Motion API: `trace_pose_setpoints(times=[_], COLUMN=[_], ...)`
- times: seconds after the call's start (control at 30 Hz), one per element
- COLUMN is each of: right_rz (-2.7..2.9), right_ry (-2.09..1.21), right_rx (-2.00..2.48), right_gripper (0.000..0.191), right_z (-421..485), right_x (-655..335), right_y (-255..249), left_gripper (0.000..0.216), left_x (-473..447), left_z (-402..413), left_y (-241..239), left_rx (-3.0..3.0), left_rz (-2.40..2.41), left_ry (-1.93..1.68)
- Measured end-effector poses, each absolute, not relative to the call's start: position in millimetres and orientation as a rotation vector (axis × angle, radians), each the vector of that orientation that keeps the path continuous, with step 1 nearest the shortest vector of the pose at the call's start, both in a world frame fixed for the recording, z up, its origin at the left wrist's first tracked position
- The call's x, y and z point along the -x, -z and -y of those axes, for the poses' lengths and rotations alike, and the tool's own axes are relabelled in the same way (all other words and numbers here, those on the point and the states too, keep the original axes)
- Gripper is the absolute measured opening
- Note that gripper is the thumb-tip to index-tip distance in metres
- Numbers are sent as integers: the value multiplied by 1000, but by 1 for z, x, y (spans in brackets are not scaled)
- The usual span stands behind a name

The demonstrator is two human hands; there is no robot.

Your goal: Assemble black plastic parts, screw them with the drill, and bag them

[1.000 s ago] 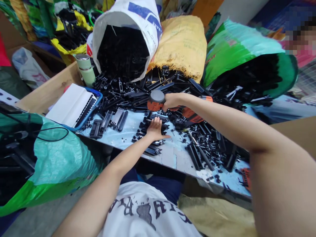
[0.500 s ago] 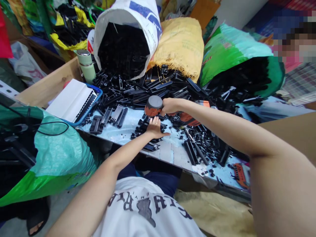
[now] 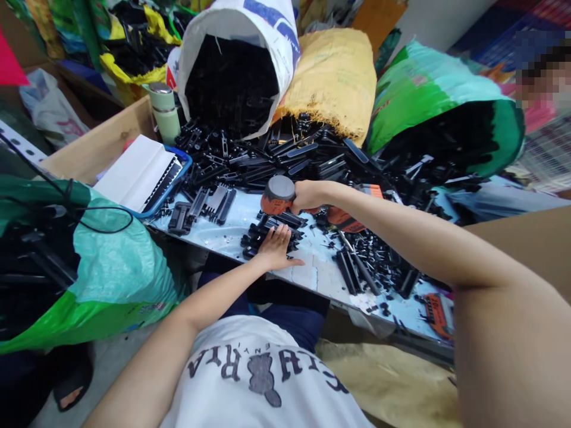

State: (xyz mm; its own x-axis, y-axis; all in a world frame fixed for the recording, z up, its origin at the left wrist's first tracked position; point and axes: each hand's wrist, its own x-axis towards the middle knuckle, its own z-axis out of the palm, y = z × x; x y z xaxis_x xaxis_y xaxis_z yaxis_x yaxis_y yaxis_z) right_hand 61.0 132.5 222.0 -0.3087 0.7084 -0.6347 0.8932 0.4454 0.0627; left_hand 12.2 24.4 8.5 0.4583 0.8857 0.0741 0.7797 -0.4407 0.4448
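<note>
My right hand (image 3: 307, 195) is closed around the handle of an orange mallet with a grey rubber head (image 3: 277, 195), held just above the bench. Below the mallet, my left hand (image 3: 275, 248) lies flat with fingers stretched out, pressing on a small stack of black plastic strips (image 3: 263, 232) on the pale blue bench top (image 3: 307, 270). A big heap of black plastic parts (image 3: 285, 157) spreads behind both hands.
An open white sack (image 3: 232, 71), a yellow sack (image 3: 332, 77) and a green sack (image 3: 437, 113) of black parts stand at the back. A blue tray with white strips (image 3: 140, 172) and a green flask (image 3: 164, 113) are at left. A green bag (image 3: 89, 267) sits lower left. Another person is at the far right.
The mallet head stays just above the strips, shifting only slightly. My left hand slid a little nearer the bench's front edge while still pressing the strips. The view moved a bit.
</note>
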Motion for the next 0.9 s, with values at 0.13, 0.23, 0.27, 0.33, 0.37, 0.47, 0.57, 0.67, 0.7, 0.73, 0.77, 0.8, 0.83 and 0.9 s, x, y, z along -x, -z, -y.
trace_pose_setpoints(times=[0.13,0.23,0.27,0.33,0.37,0.47,0.57,0.67,0.7,0.73,0.77,0.8,0.83,0.9], right_rz=[-2167,-2163,-2156,-2143,-2143,-2152,-2179,-2229,-2229,-2219,-2203,-2186,-2166,-2143], right_ry=[246,265,303,361,377,358,252,212,230,258,284,306,326,359], right_rx=[-1329,-1277,-1257,-1225,-1214,-1204,-1196,-1138,-1123,-1113,-1111,-1118,-1131,-1163], right_gripper=[30,28,27,25,26,27,27,26,26,25,24,23,23,22], right_z=[-108,-93,-90,-88,-87,-84,-75,-64,-62,-60,-60,-60,-60,-60], right_x=[-59,-55,-53,-49,-47,-43,-42,-42,-40,-38,-36,-34,-31,-30], right_y=[-233,-238,-237,-232,-229,-224,-229,-235,-236,-235,-233,-230,-226,-220], left_gripper=[99,96,96,97,98,99,99,99,99,98,98,97,96,93], left_x=[-11,-11,-11,-12,-12,-12,-10,-8,-8,-8,-8,-8,-8,-7], left_z=[-22,-20,-20,-19,-18,-18,-19,-20,-20,-21,-21,-21,-21,-21], left_y=[-12,-11,-10,-8,-8,-9,-11,-12,-13,-13,-13,-14,-14,-16], left_rx=[-2419,-2443,-2443,-2433,-2428,-2425,-2369,-2284,-2270,-2262,-2256,-2251,-2246,-2237], left_rz=[-1430,-1462,-1472,-1484,-1483,-1461,-1444,-1408,-1394,-1385,-1382,-1382,-1383,-1382], left_ry=[-472,-534,-545,-559,-567,-588,-548,-489,-485,-485,-486,-487,-483,-462])
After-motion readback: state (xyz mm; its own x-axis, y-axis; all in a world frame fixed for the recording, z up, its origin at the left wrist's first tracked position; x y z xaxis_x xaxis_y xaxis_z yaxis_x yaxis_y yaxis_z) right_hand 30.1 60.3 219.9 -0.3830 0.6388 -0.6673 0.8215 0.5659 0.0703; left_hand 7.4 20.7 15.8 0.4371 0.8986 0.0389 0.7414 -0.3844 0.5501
